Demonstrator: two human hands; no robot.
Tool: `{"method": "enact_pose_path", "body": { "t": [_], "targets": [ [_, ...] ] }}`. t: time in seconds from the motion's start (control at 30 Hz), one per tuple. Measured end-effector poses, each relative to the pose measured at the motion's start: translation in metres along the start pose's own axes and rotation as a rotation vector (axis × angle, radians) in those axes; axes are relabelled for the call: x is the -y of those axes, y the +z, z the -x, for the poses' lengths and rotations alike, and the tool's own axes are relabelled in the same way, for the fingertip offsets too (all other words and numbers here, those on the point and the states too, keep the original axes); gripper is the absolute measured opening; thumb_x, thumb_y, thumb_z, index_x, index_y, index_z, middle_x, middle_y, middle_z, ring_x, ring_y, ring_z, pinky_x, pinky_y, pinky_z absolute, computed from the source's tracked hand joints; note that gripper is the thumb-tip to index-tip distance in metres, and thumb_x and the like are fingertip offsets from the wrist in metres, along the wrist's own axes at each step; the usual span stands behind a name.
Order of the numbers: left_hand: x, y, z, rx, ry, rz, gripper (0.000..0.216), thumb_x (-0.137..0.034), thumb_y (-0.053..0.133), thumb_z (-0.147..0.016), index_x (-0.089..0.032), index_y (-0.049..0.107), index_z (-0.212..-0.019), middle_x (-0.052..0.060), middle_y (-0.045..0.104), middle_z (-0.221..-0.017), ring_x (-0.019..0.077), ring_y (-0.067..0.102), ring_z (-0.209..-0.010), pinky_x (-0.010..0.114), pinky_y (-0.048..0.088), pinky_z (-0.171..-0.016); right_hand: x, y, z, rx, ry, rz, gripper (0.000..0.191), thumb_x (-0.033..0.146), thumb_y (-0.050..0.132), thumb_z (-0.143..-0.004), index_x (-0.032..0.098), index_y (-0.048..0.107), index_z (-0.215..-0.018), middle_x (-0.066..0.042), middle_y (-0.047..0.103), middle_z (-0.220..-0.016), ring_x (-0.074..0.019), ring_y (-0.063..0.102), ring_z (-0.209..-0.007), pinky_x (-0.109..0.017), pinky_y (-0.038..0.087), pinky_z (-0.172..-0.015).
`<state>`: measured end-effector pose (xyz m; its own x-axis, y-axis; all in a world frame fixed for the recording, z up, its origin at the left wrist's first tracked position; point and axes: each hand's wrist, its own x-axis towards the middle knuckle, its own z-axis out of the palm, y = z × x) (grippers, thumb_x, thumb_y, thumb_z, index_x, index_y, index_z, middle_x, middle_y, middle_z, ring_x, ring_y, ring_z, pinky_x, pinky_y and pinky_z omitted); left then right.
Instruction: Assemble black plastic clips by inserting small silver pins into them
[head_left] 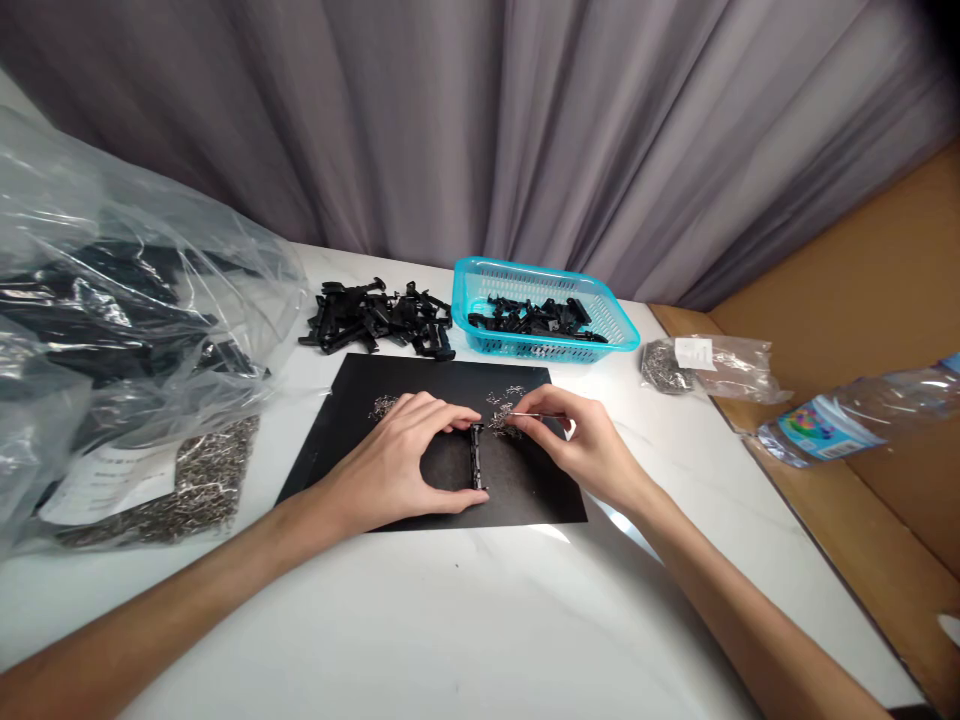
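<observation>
Curtains [420, 130] hang at twelve o'clock behind the mat [431, 375], where the left hand [401, 440] pinches both ends of a part [475, 460], light, stiff, best held there, I'd guess, while the right hand [579, 436], at its two o'clock, grips a tool [537, 414].

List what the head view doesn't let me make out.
Head view:
Thin metal tool: partly hidden by the right hand; full shape unclear.
Metal pieces near its tip: too small to count.
Bag label at left: print too blurred to read.
Bottle: end cut off by the right edge.
</observation>
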<state>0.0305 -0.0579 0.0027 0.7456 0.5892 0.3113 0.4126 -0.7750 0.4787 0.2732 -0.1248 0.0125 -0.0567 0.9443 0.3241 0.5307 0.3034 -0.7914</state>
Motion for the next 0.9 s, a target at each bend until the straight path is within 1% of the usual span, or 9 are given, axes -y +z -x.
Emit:
{"method": "enact_pose_path", "body": {
  "t": [0.07, 0.13, 0.2, 0.3, 0.43, 0.5, 0.67, 0.9],
  "targets": [
    [-0.001, 0.0, 0.0, -0.005, -0.013, 0.006, 0.06, -0.055, 0.084, -0.072, -0.025, 0.066, -0.12, 0.005, 0.069, -0.108, 0.0272, 0.061, -0.102, 0.042, 0.049, -0.093, -0.001, 0.005, 0.001, -0.022, -0.019, 0.023, 0.006, 0.026, 0.067, -0.096, 0.024, 0.072, -0.093, -0.003, 0.075, -0.095, -0.0188, 0.067, -0.085, -0.032, 0.051, -0.076],
    [-0.001, -0.001, -0.001, -0.009, -0.03, 0.013, 0.06, -0.056, 0.085, -0.07, -0.025, 0.066, -0.117, 0.004, 0.069, -0.106, 0.0268, 0.062, -0.101, 0.042, 0.049, -0.092, 0.0, 0.01, 0.003, -0.04, -0.005, 0.018, 0.006, 0.026, 0.069, -0.095, 0.024, 0.073, -0.091, -0.003, 0.074, -0.092, -0.0177, 0.064, -0.08, -0.031, 0.049, -0.071],
    [-0.002, -0.001, -0.001, -0.013, -0.044, 0.028, 0.06, -0.057, 0.086, -0.068, -0.026, 0.067, -0.115, 0.004, 0.07, -0.105, 0.0265, 0.062, -0.099, 0.042, 0.05, -0.091, 0.001, 0.016, 0.005, -0.047, 0.032, -0.032, 0.007, 0.027, 0.069, -0.094, 0.023, 0.073, -0.091, -0.002, 0.075, -0.09, -0.0169, 0.063, -0.075, -0.03, 0.047, -0.066],
    [-0.001, 0.0, -0.002, -0.016, -0.05, 0.041, 0.06, -0.057, 0.087, -0.065, -0.026, 0.068, -0.113, 0.004, 0.07, -0.103, 0.0264, 0.062, -0.098, 0.042, 0.051, -0.091, 0.002, 0.025, 0.007, -0.057, 0.079, -0.135, 0.009, 0.029, 0.07, -0.093, 0.021, 0.074, -0.092, -0.003, 0.075, -0.089, -0.0163, 0.061, -0.071, -0.029, 0.046, -0.063],
    [-0.001, 0.002, -0.001, -0.013, -0.048, 0.025, 0.062, -0.059, 0.086, -0.066, -0.024, 0.066, -0.113, 0.004, 0.068, -0.102, 0.0266, 0.061, -0.099, 0.042, 0.05, -0.092, 0.003, 0.033, 0.007, -0.079, 0.082, -0.206, 0.011, 0.031, 0.071, -0.093, 0.021, 0.073, -0.093, -0.003, 0.075, -0.089, -0.015, 0.059, -0.067, -0.029, 0.046, -0.061],
    [0.0, 0.002, -0.001, -0.012, -0.051, 0.02, 0.062, -0.059, 0.086, -0.066, -0.024, 0.066, -0.114, 0.004, 0.068, -0.101, 0.0267, 0.061, -0.099, 0.042, 0.05, -0.091, 0.003, 0.036, 0.007, -0.099, 0.057, -0.195, 0.009, 0.03, 0.071, -0.093, 0.022, 0.074, -0.093, -0.003, 0.074, -0.09, -0.0153, 0.059, -0.069, -0.029, 0.047, -0.062],
    [-0.002, 0.003, -0.001, -0.022, -0.054, 0.035, 0.062, -0.06, 0.086, -0.065, -0.024, 0.066, -0.112, 0.003, 0.067, -0.099, 0.0265, 0.06, -0.098, 0.041, 0.05, -0.089, 0.002, 0.04, 0.005, -0.153, -0.018, -0.135, 0.006, 0.027, 0.074, -0.092, 0.024, 0.078, -0.089, -0.005, 0.07, -0.095, -0.0185, 0.064, -0.081, -0.031, 0.05, -0.064],
    [-0.003, 0.003, -0.001, -0.016, -0.062, 0.045, 0.061, -0.059, 0.086, -0.065, -0.023, 0.066, -0.111, 0.004, 0.067, -0.1, 0.0268, 0.06, -0.099, 0.042, 0.051, -0.089, 0.0, 0.044, 0.004, -0.144, -0.007, -0.139, 0.007, 0.028, 0.074, -0.091, 0.024, 0.077, -0.087, -0.005, 0.07, -0.092, -0.0185, 0.064, -0.079, -0.03, 0.051, -0.061]
  ]
}}
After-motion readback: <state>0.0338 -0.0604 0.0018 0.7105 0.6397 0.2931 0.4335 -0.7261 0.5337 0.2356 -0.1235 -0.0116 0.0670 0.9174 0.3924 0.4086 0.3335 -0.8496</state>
